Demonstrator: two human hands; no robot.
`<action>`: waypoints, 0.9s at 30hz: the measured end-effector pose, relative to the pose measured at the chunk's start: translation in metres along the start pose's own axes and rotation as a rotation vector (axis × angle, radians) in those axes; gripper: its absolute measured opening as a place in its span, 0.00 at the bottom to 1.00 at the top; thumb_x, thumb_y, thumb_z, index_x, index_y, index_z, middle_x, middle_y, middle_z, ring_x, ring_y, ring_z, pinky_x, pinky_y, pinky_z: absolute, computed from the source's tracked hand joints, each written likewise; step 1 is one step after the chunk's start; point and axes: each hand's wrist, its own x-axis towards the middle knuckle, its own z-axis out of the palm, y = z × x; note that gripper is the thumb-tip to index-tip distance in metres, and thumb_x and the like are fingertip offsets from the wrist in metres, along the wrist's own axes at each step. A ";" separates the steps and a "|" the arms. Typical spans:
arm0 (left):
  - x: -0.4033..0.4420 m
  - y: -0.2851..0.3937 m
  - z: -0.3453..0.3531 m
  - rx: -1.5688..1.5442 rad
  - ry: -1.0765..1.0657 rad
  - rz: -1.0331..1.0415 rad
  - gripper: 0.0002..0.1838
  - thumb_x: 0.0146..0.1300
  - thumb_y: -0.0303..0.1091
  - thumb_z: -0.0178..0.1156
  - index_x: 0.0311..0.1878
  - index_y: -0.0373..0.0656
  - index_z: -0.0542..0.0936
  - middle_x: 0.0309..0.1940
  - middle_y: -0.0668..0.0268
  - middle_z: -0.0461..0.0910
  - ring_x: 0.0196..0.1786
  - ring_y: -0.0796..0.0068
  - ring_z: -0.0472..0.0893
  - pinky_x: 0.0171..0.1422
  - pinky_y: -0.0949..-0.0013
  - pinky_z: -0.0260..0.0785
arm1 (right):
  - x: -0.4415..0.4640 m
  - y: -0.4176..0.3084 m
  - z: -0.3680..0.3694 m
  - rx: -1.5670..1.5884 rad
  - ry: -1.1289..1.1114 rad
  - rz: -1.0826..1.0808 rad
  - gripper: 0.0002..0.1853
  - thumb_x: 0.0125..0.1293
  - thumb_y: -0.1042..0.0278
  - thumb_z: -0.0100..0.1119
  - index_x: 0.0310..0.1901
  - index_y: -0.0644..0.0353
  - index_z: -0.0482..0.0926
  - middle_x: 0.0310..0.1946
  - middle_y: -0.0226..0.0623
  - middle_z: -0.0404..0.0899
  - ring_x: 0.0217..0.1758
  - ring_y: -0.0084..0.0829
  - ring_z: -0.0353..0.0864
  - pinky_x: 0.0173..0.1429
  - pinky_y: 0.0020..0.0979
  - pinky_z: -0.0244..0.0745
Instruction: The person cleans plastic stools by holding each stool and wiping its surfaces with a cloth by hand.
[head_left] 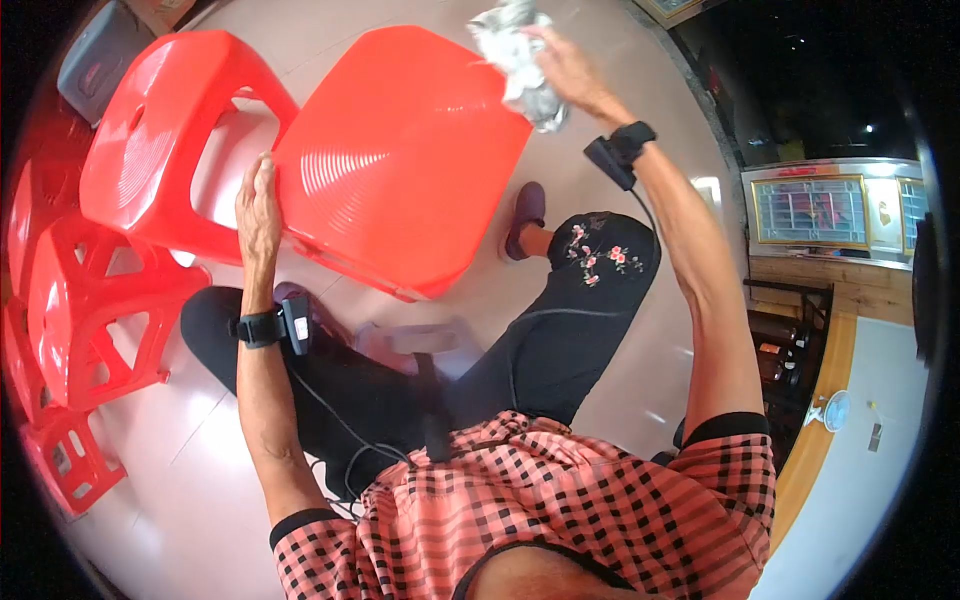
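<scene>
A red plastic stool [400, 170] is in front of me, the broad face of its seat turned up towards me. My left hand [258, 212] grips the stool's left edge, its fingers pressed together along the rim. My right hand [575, 75] is closed on a crumpled white and grey cloth [515, 60] at the stool's upper right corner. Part of the cloth lies against the stool's edge, and part hangs past it. The undersides of the fingers on both hands are hidden.
Close on the left stands another red stool [150, 130], with several more red stools [90, 310] behind it. A grey bin-like object [105, 60] is at the upper left. My legs spread either side of a translucent low seat [430, 345]. A dark rack [785, 340] stands at the right.
</scene>
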 end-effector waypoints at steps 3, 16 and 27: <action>0.000 0.011 -0.003 0.000 -0.072 -0.209 0.33 0.73 0.54 0.43 0.60 0.30 0.74 0.56 0.45 0.77 0.59 0.56 0.76 0.66 0.60 0.62 | -0.014 -0.012 0.049 -0.296 0.110 -0.078 0.20 0.64 0.65 0.48 0.57 0.56 0.75 0.49 0.45 0.78 0.49 0.47 0.77 0.55 0.45 0.73; -0.001 -0.006 0.002 -0.229 -0.075 -0.275 0.38 0.72 0.61 0.40 0.57 0.29 0.75 0.53 0.46 0.78 0.57 0.58 0.75 0.63 0.60 0.63 | -0.130 -0.198 0.098 0.075 -0.273 -0.574 0.24 0.49 0.69 0.67 0.49 0.60 0.75 0.48 0.40 0.72 0.47 0.43 0.72 0.53 0.42 0.71; -0.011 0.012 -0.010 -0.887 0.056 -0.499 0.29 0.75 0.56 0.36 0.54 0.39 0.74 0.41 0.60 0.80 0.42 0.69 0.81 0.48 0.67 0.75 | 0.013 -0.222 0.165 0.108 -0.391 -0.928 0.19 0.50 0.74 0.62 0.46 0.52 0.78 0.44 0.34 0.74 0.45 0.41 0.73 0.50 0.42 0.74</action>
